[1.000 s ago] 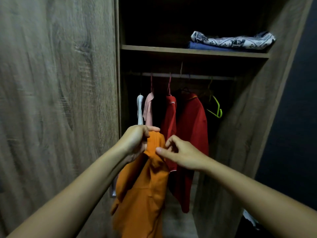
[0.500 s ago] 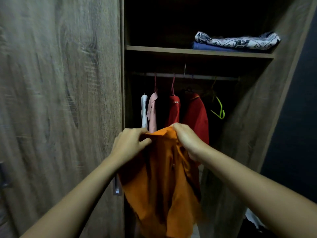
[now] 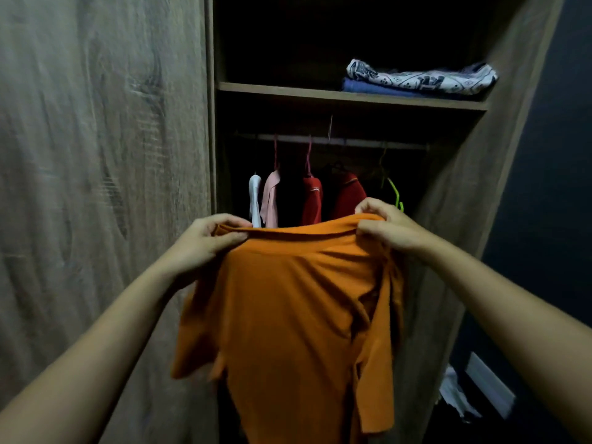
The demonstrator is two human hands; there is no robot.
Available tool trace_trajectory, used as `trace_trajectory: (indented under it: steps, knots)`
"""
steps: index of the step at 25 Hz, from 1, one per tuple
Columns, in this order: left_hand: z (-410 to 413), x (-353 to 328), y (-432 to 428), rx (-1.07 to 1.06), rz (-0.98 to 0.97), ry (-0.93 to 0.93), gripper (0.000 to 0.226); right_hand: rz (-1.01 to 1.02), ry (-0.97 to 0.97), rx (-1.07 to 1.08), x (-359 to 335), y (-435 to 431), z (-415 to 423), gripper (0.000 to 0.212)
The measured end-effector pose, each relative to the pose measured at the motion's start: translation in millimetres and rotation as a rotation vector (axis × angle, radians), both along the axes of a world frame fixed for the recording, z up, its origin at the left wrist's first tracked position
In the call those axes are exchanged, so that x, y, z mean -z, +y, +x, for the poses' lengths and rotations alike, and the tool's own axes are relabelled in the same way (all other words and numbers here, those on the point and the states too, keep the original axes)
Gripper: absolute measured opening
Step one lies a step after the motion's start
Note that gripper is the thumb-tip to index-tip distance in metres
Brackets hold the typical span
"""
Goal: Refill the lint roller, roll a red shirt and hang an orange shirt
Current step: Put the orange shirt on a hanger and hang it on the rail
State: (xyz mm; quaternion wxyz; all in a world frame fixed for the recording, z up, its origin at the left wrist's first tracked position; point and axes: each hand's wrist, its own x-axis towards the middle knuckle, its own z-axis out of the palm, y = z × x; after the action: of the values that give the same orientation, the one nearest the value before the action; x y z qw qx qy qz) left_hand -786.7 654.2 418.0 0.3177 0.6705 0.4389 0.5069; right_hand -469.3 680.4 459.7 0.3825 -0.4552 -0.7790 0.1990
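- The orange shirt is held spread at frame centre, clamped at the collar by the left hand and right hand.
- Hanging is judged outstanding: the green hanger remains empty on the rail.

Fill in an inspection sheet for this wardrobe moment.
Surface: wardrobe shelf holds folded patterned cloth on blue fabric.
Job's things: orange shirt held up by its top edge; no hanger in it; red shirts hang on the rail.
Clutter: empty green hanger; pale items on the floor.
Grippers: left hand and right hand pinch the shirt.
Cables: nothing seen.
Surroundings: closed wood door, dark interior.
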Motion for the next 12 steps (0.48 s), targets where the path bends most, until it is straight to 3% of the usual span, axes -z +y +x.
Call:
trace_trajectory:
  steps: [4, 6, 10, 12]
  knots:
    - [14, -20, -2, -0.125, 0.127, 0.13, 0.017, 0.167, -0.493, 0.107, -11, 4, 22, 0.007]
    - [24, -25, -3, -0.122, 0.134, 0.242, 0.015, 0.088, -0.521, 0.147, -7, 3, 25, 0.014]
    - [33, -30, -5, -0.173, 0.209, 0.304, 0.014, -0.397, 0.208, 0.054, 5, 2, 18, 0.037]
    - [33, -32, -8, -0.154, 0.257, 0.35, 0.012, -0.379, 0.364, 0.103, 8, 8, 11, 0.037]
